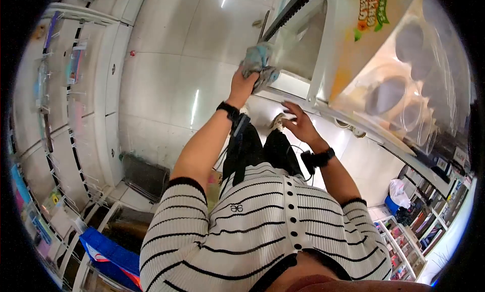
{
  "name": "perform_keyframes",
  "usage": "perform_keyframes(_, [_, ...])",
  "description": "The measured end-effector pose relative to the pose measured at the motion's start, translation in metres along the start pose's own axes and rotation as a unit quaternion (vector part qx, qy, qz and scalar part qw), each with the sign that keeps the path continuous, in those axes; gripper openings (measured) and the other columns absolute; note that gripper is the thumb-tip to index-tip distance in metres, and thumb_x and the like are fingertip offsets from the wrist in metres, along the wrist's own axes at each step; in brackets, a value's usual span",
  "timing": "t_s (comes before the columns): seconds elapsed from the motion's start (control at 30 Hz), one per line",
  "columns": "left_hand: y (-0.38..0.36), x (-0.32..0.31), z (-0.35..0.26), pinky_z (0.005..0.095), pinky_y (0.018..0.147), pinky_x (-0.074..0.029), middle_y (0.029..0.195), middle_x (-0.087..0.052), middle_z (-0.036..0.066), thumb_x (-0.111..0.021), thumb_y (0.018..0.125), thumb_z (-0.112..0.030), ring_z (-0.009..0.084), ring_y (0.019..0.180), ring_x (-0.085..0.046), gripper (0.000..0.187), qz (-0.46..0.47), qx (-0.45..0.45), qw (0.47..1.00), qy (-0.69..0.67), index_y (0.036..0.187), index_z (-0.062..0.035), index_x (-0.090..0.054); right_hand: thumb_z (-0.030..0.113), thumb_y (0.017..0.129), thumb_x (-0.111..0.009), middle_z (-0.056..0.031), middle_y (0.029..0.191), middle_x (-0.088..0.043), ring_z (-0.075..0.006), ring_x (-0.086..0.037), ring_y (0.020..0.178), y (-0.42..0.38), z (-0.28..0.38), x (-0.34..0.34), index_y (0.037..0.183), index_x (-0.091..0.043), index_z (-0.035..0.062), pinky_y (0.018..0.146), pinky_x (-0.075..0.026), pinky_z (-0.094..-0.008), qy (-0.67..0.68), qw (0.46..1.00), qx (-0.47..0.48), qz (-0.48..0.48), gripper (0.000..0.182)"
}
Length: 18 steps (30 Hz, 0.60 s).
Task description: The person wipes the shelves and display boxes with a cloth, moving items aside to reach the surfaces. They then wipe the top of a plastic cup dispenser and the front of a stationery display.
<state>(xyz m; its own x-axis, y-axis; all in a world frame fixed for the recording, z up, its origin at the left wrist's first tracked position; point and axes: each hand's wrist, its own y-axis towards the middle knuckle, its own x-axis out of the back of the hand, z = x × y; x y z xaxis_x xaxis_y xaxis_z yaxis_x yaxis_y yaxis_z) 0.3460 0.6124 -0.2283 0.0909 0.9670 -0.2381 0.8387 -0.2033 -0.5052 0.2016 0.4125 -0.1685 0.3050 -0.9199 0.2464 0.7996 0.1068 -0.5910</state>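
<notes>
My left hand is closed round a crumpled grey and light-blue cloth, which bunches out past the fingers. The cloth is right at the corner of a white shelf unit that has a clear panel. Lower and to the right, my right hand is held out with its fingers loosely apart and nothing in it. It hovers in front of the unit's lower edge, above my shoe. Both wrists carry black straps.
A printed panel and clear plastic holders cover the unit's right side. At left stand white shelves with hooks. A dark grey box and a blue bag are behind me at left. Pale floor tiles stretch ahead.
</notes>
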Motion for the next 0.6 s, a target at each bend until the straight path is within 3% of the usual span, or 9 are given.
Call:
perform_keyframes(0.07, [0.04,-0.013,-0.013,0.0372,0.092,-0.048,0.116,-0.064,0.019,-0.064,0.087,-0.018,0.0337,0.105,-0.061,0.043,0.025,-0.106,0.986,0.124,0.122,0.0057,-0.058,0.012,0.094,-0.064,-0.0132,0.137,-0.054,-0.0252,-0.059,0.118,-0.013,-0.032,0.014,0.137,-0.051,0.0065,0.092,-0.052,-0.0365,-0.022,0.999,-0.019,-0.025,0.046])
perform_keyframes(0.1, [0.071,-0.02,-0.005,0.0372,0.092,-0.048,0.116,-0.064,0.019,-0.064,0.087,-0.018,0.0337,0.105,-0.061,0.043,0.021,-0.109,0.987,0.119,0.122,0.0057,-0.058,0.01,0.094,-0.063,-0.012,0.131,-0.058,-0.0239,-0.061,0.115,-0.021,-0.051,0.017,0.135,-0.052,0.0054,0.089,-0.053,-0.0352,-0.048,0.998,0.0,-0.048,0.042])
perform_keyframes(0.17, [0.131,-0.04,0.022,0.042,0.096,-0.048,0.124,-0.055,0.025,-0.07,0.083,-0.022,0.0406,0.113,-0.054,0.049,-0.076,-0.238,0.882,0.399,0.123,0.0037,-0.059,0.006,0.095,-0.06,-0.0096,0.117,-0.065,-0.0209,-0.064,0.105,-0.034,-0.105,0.025,0.128,-0.056,0.0026,0.083,-0.056,-0.0317,-0.116,0.988,0.041,-0.096,0.033])
perform_keyframes(0.27, [0.164,-0.08,0.021,0.0454,0.099,-0.047,0.13,-0.045,0.026,-0.074,0.079,-0.027,0.0426,0.119,-0.049,0.054,-0.037,-0.204,0.88,0.427,0.122,0.0033,-0.059,0.006,0.093,-0.062,-0.0115,0.113,-0.066,-0.0216,-0.064,0.099,-0.052,-0.204,0.025,0.119,-0.059,0.0003,0.083,-0.055,-0.0326,-0.083,0.985,0.032,-0.148,0.026])
perform_keyframes(0.3, [0.145,-0.094,-0.003,0.0463,0.098,-0.047,0.132,-0.042,0.026,-0.073,0.081,-0.025,0.0425,0.119,-0.049,0.053,-0.031,-0.156,0.851,0.501,0.126,-0.0015,-0.056,0.007,0.093,-0.063,-0.012,0.111,-0.067,-0.0223,-0.065,0.099,-0.059,-0.177,0.03,0.117,-0.06,0.0003,0.083,-0.054,-0.0334,-0.152,0.976,0.036,-0.148,0.025])
perform_keyframes(0.33, [0.14,-0.099,-0.011,0.0463,0.098,-0.047,0.132,-0.042,0.026,-0.073,0.081,-0.025,0.0425,0.119,-0.049,0.053,-0.034,-0.156,0.853,0.497,0.126,-0.0015,-0.056,0.009,0.092,-0.064,-0.0126,0.11,-0.068,-0.0229,-0.065,0.098,-0.063,-0.143,0.031,0.114,-0.061,0.0002,0.084,-0.054,-0.0341,-0.22,0.963,0.04,-0.148,0.024])
perform_keyframes(0.47, [0.134,-0.103,-0.026,0.0482,0.089,-0.052,0.131,-0.043,0.025,-0.07,0.083,-0.013,0.0415,0.111,-0.055,0.053,-0.048,-0.146,0.885,0.439,0.132,-0.0121,-0.051,0.015,0.094,-0.062,-0.0139,0.113,-0.067,-0.0236,-0.063,0.103,-0.073,-0.146,0.021,0.122,-0.06,0.0007,0.09,-0.051,-0.0351,-0.053,0.988,-0.076,-0.124,0.031])
perform_keyframes(0.53, [0.125,-0.101,-0.033,0.0484,0.085,-0.054,0.131,-0.043,0.024,-0.068,0.083,-0.009,0.0413,0.108,-0.057,0.055,-0.057,-0.159,0.903,0.395,0.133,-0.0152,-0.049,0.017,0.096,-0.061,-0.0122,0.115,-0.066,-0.0207,-0.061,0.102,-0.068,-0.183,0.019,0.123,-0.06,0.0012,0.09,-0.051,-0.0354,-0.096,0.99,-0.038,-0.091,0.032])
perform_keyframes(0.6, [0.113,-0.102,-0.039,0.0482,0.08,-0.055,0.131,-0.043,0.023,-0.067,0.08,-0.003,0.041,0.102,-0.06,0.055,-0.088,-0.198,0.892,0.397,0.131,-0.0164,-0.051,0.017,0.094,-0.064,-0.0111,0.112,-0.067,-0.0192,-0.061,0.099,-0.066,-0.193,0.015,0.122,-0.061,0.0023,0.088,-0.051,-0.0351,-0.015,0.993,-0.016,-0.112,0.032])
